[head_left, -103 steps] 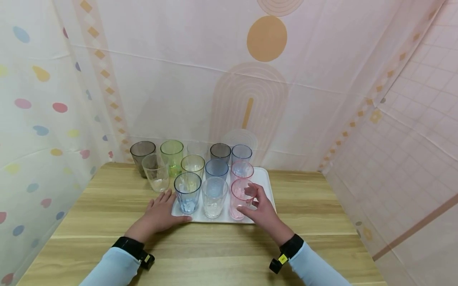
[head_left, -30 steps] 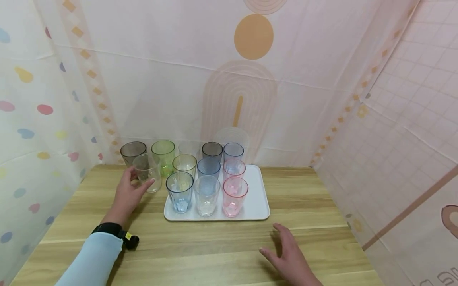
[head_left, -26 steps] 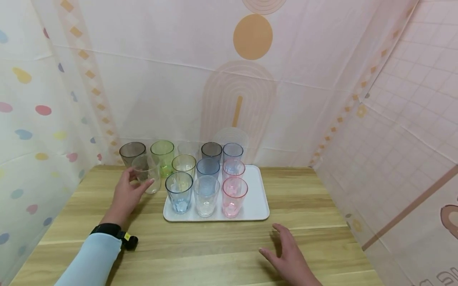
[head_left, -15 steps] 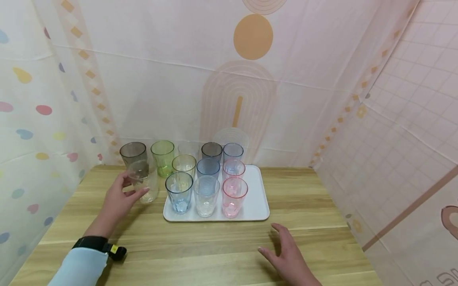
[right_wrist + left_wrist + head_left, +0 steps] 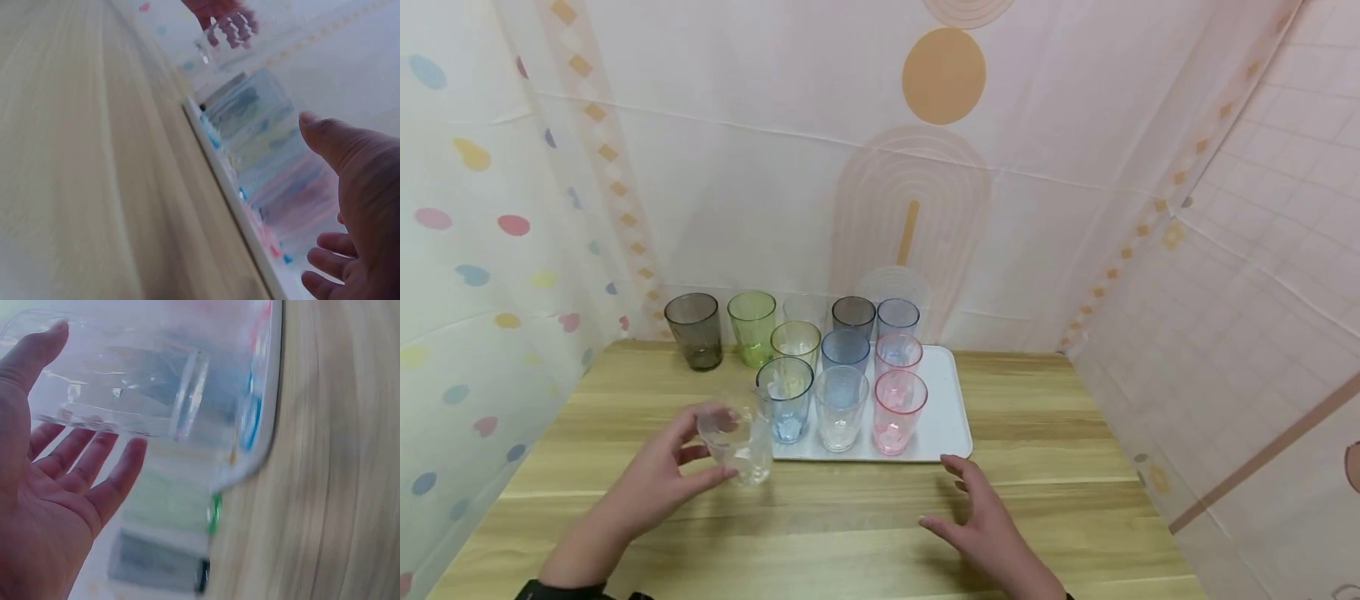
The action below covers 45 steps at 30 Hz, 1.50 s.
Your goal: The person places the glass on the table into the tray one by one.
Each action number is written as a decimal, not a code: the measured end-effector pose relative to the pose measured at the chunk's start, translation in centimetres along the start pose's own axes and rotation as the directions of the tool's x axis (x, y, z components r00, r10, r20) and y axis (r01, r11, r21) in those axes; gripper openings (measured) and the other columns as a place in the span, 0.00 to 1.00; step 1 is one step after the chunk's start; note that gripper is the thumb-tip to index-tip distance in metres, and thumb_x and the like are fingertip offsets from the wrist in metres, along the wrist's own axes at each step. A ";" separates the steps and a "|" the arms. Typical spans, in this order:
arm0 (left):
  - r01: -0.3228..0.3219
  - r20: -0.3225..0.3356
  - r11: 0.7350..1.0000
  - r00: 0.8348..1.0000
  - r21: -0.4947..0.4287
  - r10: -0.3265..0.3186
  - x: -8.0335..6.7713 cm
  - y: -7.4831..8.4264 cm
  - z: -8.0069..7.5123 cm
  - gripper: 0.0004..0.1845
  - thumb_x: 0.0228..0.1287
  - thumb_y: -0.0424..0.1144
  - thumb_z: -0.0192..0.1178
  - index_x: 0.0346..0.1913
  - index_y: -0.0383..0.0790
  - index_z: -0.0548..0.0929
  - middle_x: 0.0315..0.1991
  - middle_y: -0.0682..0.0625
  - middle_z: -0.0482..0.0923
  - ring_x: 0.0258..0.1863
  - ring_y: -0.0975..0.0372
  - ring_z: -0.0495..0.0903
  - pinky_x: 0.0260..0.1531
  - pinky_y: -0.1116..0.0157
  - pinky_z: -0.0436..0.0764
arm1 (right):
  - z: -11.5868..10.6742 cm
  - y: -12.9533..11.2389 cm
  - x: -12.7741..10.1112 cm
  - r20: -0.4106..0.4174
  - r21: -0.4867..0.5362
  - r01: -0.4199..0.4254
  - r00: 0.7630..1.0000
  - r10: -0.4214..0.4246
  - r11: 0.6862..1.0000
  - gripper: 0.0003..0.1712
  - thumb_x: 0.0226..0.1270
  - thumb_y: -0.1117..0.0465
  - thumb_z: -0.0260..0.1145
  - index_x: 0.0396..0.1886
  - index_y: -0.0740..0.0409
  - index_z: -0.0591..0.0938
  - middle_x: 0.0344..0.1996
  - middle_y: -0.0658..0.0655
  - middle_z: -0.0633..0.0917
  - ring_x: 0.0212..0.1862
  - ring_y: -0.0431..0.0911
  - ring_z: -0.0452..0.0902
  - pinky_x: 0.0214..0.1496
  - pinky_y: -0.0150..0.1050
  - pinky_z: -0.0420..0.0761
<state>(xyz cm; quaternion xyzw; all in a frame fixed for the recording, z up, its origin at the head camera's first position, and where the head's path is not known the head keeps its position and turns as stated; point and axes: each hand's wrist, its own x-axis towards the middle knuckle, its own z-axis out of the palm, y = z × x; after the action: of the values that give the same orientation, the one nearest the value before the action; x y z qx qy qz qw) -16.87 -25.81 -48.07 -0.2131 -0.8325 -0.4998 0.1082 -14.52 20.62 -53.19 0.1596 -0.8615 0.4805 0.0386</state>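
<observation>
The clear cup [image 5: 736, 443] held in the left hand [image 5: 651, 482] looks like thin see-through plastic, glossy, with faint ribbing on its wall; the tray [image 5: 945, 417] just beside it is smooth white plastic with a soft sheen; the cups on the tray, such as the pink cup [image 5: 898, 412] and the blue cup [image 5: 785, 399], are tinted see-through plastic, shiny; the table [image 5: 850, 517] under the tray is pale wood grain, matt; the backdrop [image 5: 760, 167] behind the tray looks like thin printed sheeting, creased.

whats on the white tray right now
On the white tray stand upright tumblers in rows: front row a blue cup, a clear cup and a pink cup. They partly hide the cups behind.
</observation>
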 end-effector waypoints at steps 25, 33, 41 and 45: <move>-0.019 0.368 0.975 0.924 -0.223 0.102 3.8 5.0 12.5 0.37 0.67 0.47 0.81 0.73 0.49 0.75 0.67 0.52 0.78 0.67 0.52 0.81 0.61 0.56 0.88 | 2.8 -5.4 3.3 0.114 0.386 0.212 0.955 -0.275 0.898 0.49 0.65 0.67 0.84 0.81 0.62 0.68 0.72 0.62 0.82 0.73 0.58 0.79 0.75 0.45 0.78; -0.101 0.362 0.992 0.924 -0.078 0.122 3.8 4.4 11.7 0.37 0.69 0.51 0.80 0.75 0.51 0.75 0.69 0.55 0.78 0.68 0.57 0.80 0.65 0.50 0.86 | 2.6 -5.2 3.0 0.091 0.357 0.165 0.973 -0.210 0.920 0.50 0.63 0.65 0.86 0.82 0.52 0.71 0.71 0.58 0.83 0.71 0.57 0.80 0.75 0.46 0.78; -0.124 0.235 0.942 0.971 0.312 0.049 2.5 1.6 7.8 0.31 0.67 0.50 0.81 0.68 0.44 0.83 0.62 0.55 0.84 0.61 0.57 0.85 0.61 0.48 0.86 | 0.8 -3.6 2.6 0.003 0.301 0.116 0.992 -0.123 0.946 0.51 0.58 0.65 0.88 0.79 0.52 0.73 0.70 0.58 0.84 0.69 0.57 0.82 0.74 0.43 0.79; -0.043 0.152 0.897 0.988 0.440 -0.027 1.1 0.3 5.2 0.34 0.66 0.52 0.81 0.69 0.41 0.82 0.64 0.47 0.85 0.62 0.49 0.86 0.60 0.40 0.86 | -0.5 -2.5 2.3 -0.041 0.273 0.120 0.993 -0.113 0.955 0.50 0.60 0.67 0.87 0.79 0.56 0.72 0.70 0.60 0.83 0.69 0.59 0.82 0.75 0.40 0.78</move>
<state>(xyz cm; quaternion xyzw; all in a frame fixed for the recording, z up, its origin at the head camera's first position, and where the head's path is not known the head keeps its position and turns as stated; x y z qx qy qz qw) -17.54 -20.80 -49.88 -0.2245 -0.9290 -0.2796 0.0913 -15.96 19.23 -50.35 0.2077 -0.7750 0.5942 0.0552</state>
